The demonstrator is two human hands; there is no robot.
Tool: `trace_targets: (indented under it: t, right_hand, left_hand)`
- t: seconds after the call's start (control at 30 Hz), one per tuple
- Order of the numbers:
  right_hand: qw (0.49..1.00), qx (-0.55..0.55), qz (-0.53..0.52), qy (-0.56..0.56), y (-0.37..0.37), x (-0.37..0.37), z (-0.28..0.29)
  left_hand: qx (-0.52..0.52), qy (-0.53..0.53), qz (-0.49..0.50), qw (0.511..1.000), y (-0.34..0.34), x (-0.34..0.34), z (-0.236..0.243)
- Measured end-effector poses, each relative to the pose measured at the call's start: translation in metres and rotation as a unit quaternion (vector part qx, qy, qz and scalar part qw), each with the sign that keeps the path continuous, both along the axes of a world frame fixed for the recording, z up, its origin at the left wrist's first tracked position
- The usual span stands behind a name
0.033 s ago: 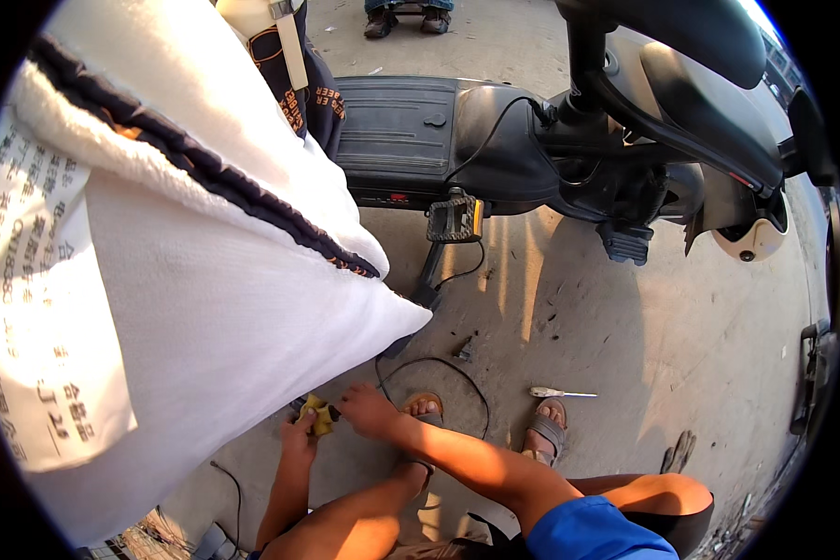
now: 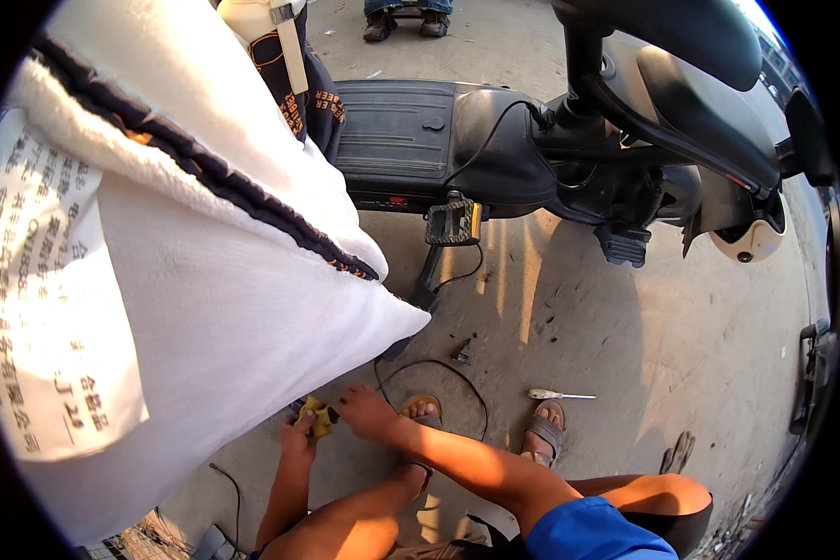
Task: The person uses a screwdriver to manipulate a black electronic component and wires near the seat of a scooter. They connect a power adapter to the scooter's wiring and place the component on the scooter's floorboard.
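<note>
Low at centre, my left hand has its fingers closed around a small yellow piece with dark ends. What kind of thing this is I cannot make out. My right hand sits just right of it, fingers drawn together at a small dark part by the yellow piece's side. The right fingertips are partly hidden, so their exact hold is unclear. A large white fabric sheet with a dark seam and a printed label hangs above and left of both hands, its pointed corner reaching toward the middle.
A black electric scooter stands across the top, its ridged pedal jutting toward me. A dark cable loops on the concrete beside my sandalled feet. A screwdriver lies by my right foot, gloves farther right. Another person's shoes show at the top.
The white fabric and its label have shifted slightly. Both hands keep practically the same pose around the yellow piece.
</note>
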State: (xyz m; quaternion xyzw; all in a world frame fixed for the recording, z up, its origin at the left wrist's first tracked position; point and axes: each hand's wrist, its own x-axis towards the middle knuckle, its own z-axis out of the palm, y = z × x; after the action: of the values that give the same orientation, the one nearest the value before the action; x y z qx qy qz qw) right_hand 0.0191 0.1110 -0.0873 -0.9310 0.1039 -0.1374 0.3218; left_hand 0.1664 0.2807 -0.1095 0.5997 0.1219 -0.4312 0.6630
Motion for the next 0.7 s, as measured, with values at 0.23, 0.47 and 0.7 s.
trace_targets:
  t: [0.23,0.47,0.7]
  right_hand:
    - [0.997,-0.043,0.017,0.056,-0.019,-0.024,0.025]
    - [0.966,-0.045,0.15,0.204,-0.065,-0.07,0.055]
    - [0.959,-0.167,0.109,0.203,-0.13,-0.144,0.157]
  left_hand:
    - [-0.005,0.023,0.047,0.999,-0.006,-0.008,-0.011]
    - [0.008,-0.079,0.008,0.997,0.009,-0.009,-0.047]
    - [0.154,-0.227,-0.034,0.961,0.011,-0.03,-0.015]
